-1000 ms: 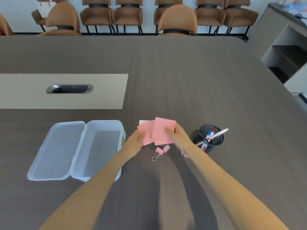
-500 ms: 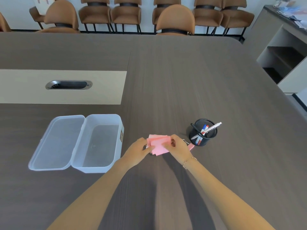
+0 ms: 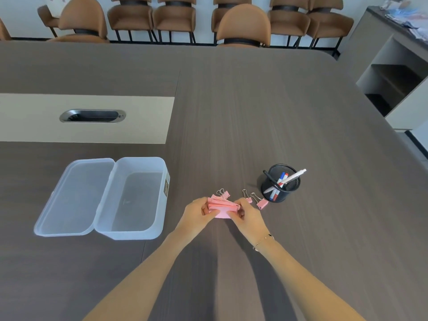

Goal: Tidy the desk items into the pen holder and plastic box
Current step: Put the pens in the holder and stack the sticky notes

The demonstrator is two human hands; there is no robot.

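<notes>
A stack of pink sticky notes [image 3: 222, 206] is held edge-on just above the table, with my left hand [image 3: 200, 212] on its left end and my right hand [image 3: 246, 213] on its right end. Pink binder clips lie on the table: one [image 3: 224, 193] behind the stack, two more [image 3: 260, 202] to its right. The clear plastic box [image 3: 135, 198] stands open to the left with nothing visible in it, its lid [image 3: 74, 195] flat beside it. The black mesh pen holder [image 3: 280, 183] to the right holds several pens and markers.
The dark wood table [image 3: 254, 112] has a beige inset panel with a metal cable slot [image 3: 92, 116] at the back left. Brown chairs [image 3: 243, 24] line the far edge. A shelf unit [image 3: 393, 72] stands at the right.
The spread pink notes have been gathered into one squared stack between both hands and brought lower and nearer me. The binder clips, hidden before, now show beside the stack.
</notes>
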